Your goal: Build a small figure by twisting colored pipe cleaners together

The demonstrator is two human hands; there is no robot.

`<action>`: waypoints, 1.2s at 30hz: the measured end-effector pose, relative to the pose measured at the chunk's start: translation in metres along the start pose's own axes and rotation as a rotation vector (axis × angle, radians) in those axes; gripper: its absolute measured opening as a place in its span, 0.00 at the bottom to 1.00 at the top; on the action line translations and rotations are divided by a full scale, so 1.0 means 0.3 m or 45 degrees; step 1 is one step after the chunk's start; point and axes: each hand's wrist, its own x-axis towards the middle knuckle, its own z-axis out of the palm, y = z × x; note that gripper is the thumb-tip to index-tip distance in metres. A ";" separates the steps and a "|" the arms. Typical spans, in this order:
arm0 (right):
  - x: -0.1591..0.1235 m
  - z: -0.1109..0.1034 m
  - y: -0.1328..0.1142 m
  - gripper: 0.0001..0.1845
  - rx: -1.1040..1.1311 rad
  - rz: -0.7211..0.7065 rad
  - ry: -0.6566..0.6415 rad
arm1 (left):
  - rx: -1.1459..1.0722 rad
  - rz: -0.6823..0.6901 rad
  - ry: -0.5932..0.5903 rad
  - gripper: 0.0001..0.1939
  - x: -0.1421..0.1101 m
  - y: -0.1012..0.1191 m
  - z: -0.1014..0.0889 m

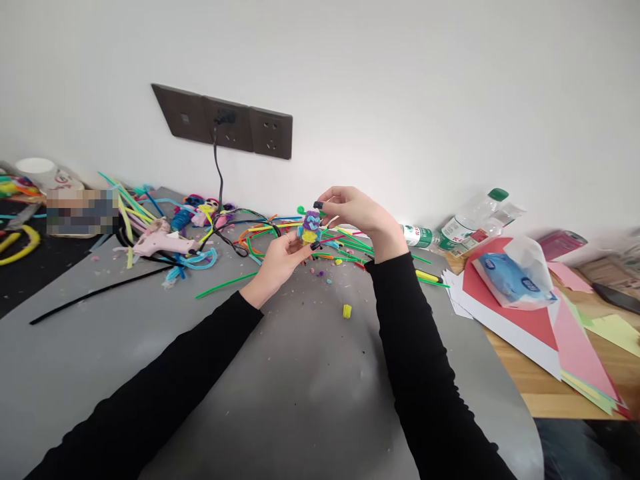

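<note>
- Gray mat (280, 400): covers the near work surface beneath my forearms.
- Yellow piece (347, 311): lies alone on the mat, right of center.
- Paper sheets (583, 350): stacked at right; tissue pack (515, 275) rests on top.
- My left hand (274, 268): grips the lower part of the small fuzzy figure (311, 223), purple above and yellow below, held at center above the mat.
- My right hand (353, 210): fingertips drawn together at the figure's upper right; I cannot tell whether they pinch it.
- Pink glue gun (163, 241): lies at far left.
- Socket panel (227, 123): on the far wall, plug inserted.
</note>
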 end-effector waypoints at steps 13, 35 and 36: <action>-0.002 0.025 0.001 0.16 -0.279 -0.129 -0.206 | -0.071 -0.018 0.031 0.29 0.001 0.011 -0.007; -0.075 -0.291 0.147 0.19 0.044 -0.081 0.750 | 0.585 -0.020 -0.191 0.14 -0.022 0.020 -0.015; -0.083 -0.305 0.151 0.19 0.079 -0.080 0.830 | 0.637 -0.021 -0.193 0.14 -0.023 0.016 -0.016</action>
